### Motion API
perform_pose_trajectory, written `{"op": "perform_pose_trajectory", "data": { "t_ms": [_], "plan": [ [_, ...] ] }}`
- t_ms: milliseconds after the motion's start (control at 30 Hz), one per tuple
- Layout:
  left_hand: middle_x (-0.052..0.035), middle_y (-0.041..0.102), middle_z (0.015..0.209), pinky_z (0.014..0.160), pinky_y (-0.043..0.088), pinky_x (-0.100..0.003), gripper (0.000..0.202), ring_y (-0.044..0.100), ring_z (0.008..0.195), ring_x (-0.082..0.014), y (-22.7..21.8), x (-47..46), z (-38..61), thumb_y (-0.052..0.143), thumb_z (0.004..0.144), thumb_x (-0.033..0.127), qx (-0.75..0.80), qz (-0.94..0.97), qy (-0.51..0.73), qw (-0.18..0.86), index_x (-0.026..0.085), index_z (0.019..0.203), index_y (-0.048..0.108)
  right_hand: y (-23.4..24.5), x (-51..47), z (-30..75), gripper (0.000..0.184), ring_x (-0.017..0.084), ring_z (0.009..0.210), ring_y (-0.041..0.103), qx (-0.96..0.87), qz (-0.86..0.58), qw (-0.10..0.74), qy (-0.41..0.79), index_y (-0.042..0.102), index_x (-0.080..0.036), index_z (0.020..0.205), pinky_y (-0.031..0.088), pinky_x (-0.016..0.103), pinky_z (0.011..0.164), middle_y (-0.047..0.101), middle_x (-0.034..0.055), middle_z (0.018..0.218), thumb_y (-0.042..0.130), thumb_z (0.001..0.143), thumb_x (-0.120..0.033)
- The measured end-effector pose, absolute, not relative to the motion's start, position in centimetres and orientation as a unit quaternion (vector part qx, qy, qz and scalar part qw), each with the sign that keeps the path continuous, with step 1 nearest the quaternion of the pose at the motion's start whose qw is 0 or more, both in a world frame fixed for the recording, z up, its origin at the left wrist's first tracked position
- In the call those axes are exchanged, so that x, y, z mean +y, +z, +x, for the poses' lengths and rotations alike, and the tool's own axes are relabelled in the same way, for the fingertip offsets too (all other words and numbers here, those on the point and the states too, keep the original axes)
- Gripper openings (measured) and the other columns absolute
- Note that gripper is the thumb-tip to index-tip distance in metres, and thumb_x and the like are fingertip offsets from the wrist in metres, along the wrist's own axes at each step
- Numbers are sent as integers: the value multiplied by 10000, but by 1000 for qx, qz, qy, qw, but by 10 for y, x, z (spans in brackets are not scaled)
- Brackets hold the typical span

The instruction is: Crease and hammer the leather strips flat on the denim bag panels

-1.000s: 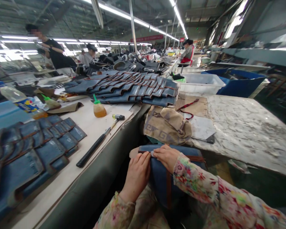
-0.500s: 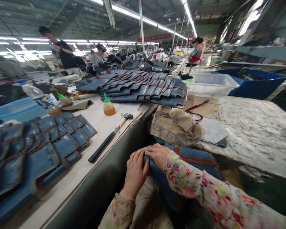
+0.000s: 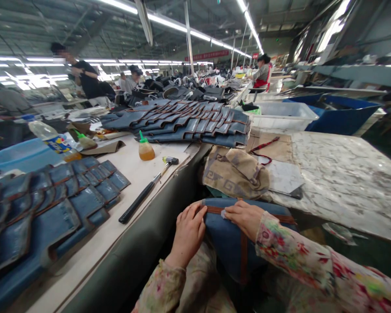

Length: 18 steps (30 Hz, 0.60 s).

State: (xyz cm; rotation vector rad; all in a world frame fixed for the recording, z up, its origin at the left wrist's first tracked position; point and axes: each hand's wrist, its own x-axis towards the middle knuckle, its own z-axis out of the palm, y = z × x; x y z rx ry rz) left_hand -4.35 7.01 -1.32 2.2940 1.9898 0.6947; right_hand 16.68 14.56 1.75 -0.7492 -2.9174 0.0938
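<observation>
Across my lap lies a blue panel (image 3: 226, 241), like a bag piece, with brown strips (image 3: 214, 209) crossing it. My left hand (image 3: 188, 234) grips its left edge, fingers over the top and thumb near the strip's end. In the fingertips of my right hand (image 3: 246, 218) is a small pale lump (image 3: 223, 213), pressed against the panel at the brown strip; its material is unclear. A black-handled hammer (image 3: 140, 200) lies on the table to the left, beyond it a squeeze bottle of amber liquid (image 3: 146, 151) with a green nozzle.
Overlapping blue panels lie in a left stack (image 3: 61, 191) and a far stack (image 3: 189, 124). A patterned beige cloth (image 3: 234, 171) rests ahead of my lap. Further right are a white tub (image 3: 283, 114) and a blue tub (image 3: 345, 115). A plastic bottle (image 3: 54, 138) lies tilted at left.
My right hand has slid right along the panel's top, away from my left hand, carrying the pale lump. More of the brown strip shows. My left hand stays at the edge.
</observation>
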Motion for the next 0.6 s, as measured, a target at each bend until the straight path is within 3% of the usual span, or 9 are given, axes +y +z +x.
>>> {"op": "perform_pose_trajectory", "data": {
  "t_ms": [200,333,500,600],
  "plan": [
    [-30,460,1237,937,349,-371,381,385,1132,-191,-11,68,-35,412,809,144,638,738,220,0,253,1163,499,15,142,204,324,201,864,507,-963,-264,46,-22,593,-215,1049,481,287,655,599,45,1047,417,796,-115],
    [-38,493,1196,912,381,-368,294,429,1089,-193,1,65,-52,399,838,201,641,737,214,-25,236,1094,540,-9,128,214,395,202,858,510,-944,-286,145,-79,588,-186,1067,499,312,687,595,58,1052,378,760,-53],
    [-104,507,1160,942,339,-373,328,445,1076,-219,28,67,-130,373,849,255,717,646,207,-159,155,1142,481,-30,105,237,327,173,975,502,-916,-307,254,-42,533,-174,1143,463,317,843,561,65,1111,359,866,-175],
    [-132,525,1102,918,349,-378,362,454,1056,-250,36,77,-169,369,835,293,798,575,117,-142,115,1130,480,-33,97,250,323,171,993,503,-904,-326,272,-37,521,-182,1154,459,325,851,550,61,1127,358,875,-188]
  ]
}}
